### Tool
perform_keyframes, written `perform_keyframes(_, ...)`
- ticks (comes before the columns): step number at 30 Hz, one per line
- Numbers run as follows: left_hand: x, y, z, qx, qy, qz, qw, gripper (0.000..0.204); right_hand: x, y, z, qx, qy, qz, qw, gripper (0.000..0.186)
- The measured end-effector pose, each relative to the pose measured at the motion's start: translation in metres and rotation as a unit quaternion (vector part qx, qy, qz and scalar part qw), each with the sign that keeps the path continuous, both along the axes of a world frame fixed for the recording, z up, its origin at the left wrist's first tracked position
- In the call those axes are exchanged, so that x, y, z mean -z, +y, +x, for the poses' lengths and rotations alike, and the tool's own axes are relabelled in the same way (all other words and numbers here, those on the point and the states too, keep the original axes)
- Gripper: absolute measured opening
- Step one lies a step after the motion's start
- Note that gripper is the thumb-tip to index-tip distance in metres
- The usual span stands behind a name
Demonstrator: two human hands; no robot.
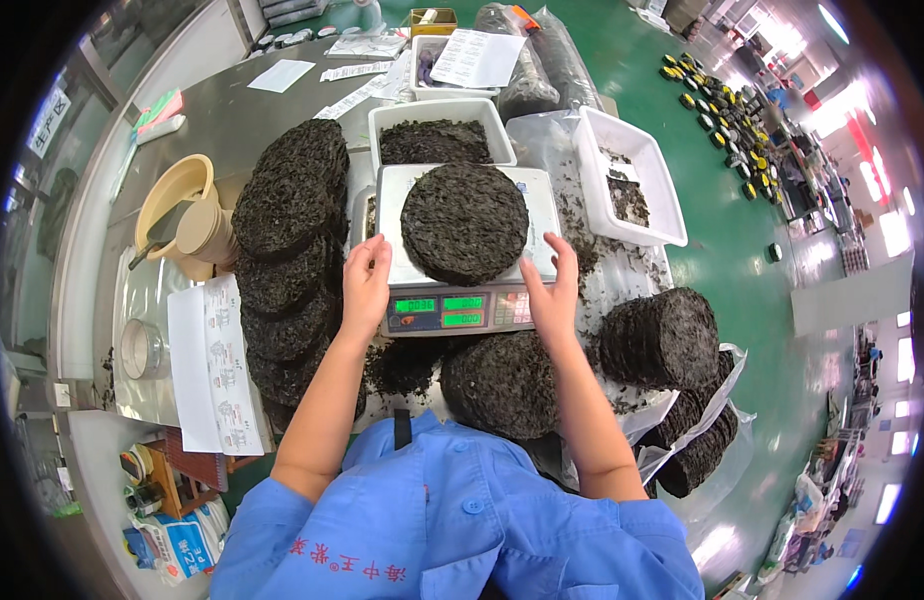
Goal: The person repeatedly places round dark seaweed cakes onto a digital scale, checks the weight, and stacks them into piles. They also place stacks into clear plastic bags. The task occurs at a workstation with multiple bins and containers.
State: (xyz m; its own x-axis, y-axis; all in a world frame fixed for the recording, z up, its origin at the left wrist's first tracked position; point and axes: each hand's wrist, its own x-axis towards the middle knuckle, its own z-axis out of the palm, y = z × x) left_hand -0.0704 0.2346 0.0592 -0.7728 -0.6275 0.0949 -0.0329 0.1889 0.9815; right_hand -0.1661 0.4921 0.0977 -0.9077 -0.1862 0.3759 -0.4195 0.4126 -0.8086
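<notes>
A round, dark cake of dried seaweed (464, 224) lies flat on the metal plate of a digital scale (392, 265), whose display glows green. At the scale's left edge is my left hand (366, 286), its fingers stretched out and nothing in them. My right hand (552, 292) is at the right edge, fingers and thumb apart, also holding nothing. Both hands flank the cake without gripping it. Behind the scale, a white tub (380, 118) holds loose dark seaweed. Another white tub (672, 215), with seaweed scraps inside, stands to the right.
Stacked seaweed cakes (290, 190) lean along the left; more (672, 340) stand at the right, and others (502, 385) lie near my body. A yellow basin (167, 190), a glass jar (140, 348) and printed sheets (214, 365) occupy the table's left. Scraps litter its right side.
</notes>
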Motion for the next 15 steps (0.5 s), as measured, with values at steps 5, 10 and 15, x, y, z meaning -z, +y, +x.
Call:
perform_keyframes(5,0.014,0.002,0.004,-0.039,-0.044,-0.045,0.997,0.045,0.011,-0.032,-0.066,0.032,-0.021,0.065,0.997,0.069)
perform_keyframes(10,0.021,0.007,0.017,-0.032,-0.052,-0.052,0.997,0.046,0.029,-0.045,-0.103,0.119,-0.045,0.222,0.967,0.079)
perform_keyframes(15,0.01,0.016,0.018,0.02,-0.075,-0.17,0.982,0.051,0.031,-0.065,-0.078,0.082,-0.02,0.287,0.954,0.072)
